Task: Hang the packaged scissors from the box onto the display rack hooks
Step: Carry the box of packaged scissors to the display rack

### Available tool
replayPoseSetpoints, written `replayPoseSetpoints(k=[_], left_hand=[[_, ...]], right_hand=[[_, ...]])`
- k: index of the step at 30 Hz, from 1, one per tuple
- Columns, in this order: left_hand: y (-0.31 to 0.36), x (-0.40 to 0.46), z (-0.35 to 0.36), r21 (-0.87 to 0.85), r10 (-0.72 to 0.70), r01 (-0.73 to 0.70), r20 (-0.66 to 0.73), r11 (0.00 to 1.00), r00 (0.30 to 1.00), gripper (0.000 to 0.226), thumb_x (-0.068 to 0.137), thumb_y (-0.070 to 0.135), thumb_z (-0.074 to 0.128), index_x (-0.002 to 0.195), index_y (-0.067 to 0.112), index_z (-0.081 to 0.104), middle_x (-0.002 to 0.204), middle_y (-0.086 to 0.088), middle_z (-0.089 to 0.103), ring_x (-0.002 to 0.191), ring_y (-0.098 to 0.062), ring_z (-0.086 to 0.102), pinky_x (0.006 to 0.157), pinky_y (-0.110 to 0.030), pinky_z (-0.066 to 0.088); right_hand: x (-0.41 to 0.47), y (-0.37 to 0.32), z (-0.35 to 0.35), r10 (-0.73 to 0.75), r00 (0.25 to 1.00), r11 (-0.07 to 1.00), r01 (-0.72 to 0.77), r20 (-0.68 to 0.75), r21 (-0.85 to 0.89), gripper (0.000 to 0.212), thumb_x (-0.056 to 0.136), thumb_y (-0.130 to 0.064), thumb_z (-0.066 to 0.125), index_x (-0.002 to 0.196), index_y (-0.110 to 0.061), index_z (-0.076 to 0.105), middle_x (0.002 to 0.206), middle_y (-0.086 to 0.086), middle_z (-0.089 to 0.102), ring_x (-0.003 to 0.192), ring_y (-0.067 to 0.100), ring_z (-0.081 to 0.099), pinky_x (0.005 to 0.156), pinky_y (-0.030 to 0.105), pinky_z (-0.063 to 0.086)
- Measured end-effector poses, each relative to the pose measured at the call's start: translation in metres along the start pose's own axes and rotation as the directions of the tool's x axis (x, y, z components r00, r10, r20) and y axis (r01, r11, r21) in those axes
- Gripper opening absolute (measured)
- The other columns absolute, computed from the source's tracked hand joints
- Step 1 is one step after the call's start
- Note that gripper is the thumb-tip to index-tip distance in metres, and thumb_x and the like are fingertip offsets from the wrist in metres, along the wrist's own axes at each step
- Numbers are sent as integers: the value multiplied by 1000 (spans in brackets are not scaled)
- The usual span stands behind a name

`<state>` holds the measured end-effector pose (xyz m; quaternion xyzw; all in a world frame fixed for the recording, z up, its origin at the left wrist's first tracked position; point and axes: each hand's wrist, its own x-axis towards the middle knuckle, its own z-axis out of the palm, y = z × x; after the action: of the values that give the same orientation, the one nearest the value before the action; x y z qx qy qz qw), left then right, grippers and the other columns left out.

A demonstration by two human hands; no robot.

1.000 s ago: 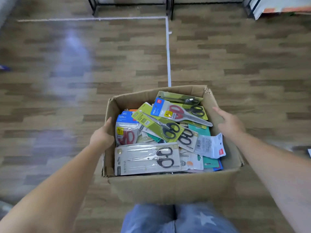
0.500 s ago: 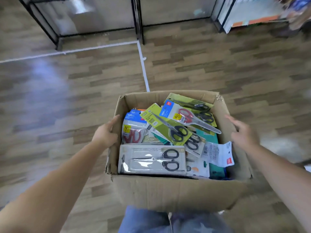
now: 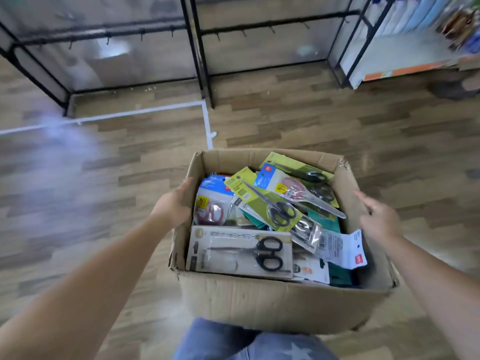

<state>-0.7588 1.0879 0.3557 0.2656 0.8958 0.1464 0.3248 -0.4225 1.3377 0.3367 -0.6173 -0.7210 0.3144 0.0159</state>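
While carried: box (image 3: 280, 302) between hands

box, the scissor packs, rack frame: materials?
Box: corrugated cardboard, matte brown, by its torn, creased edges. Scissor packs, e.g. the front one: printed card under clear glossy plastic, judging by the glare; black handles look like plastic. Rack frame: thin black bars with small hooks, probably painted metal; too blurred to be sure.
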Motion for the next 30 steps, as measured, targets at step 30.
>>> replayPoseSetpoints(k=[30], left_hand=[[374,695,-35,-31,-133,131,-40,991,990,79,86,2,45,147,44,21,106,-16,55,95,-39,59,76,-37,50]], right_hand=[[780,-249,-53,-34,992,965,64,118,-254,67,93,-9,49,145,-42,22,103,13,65,54,17,45,45,27,35]])
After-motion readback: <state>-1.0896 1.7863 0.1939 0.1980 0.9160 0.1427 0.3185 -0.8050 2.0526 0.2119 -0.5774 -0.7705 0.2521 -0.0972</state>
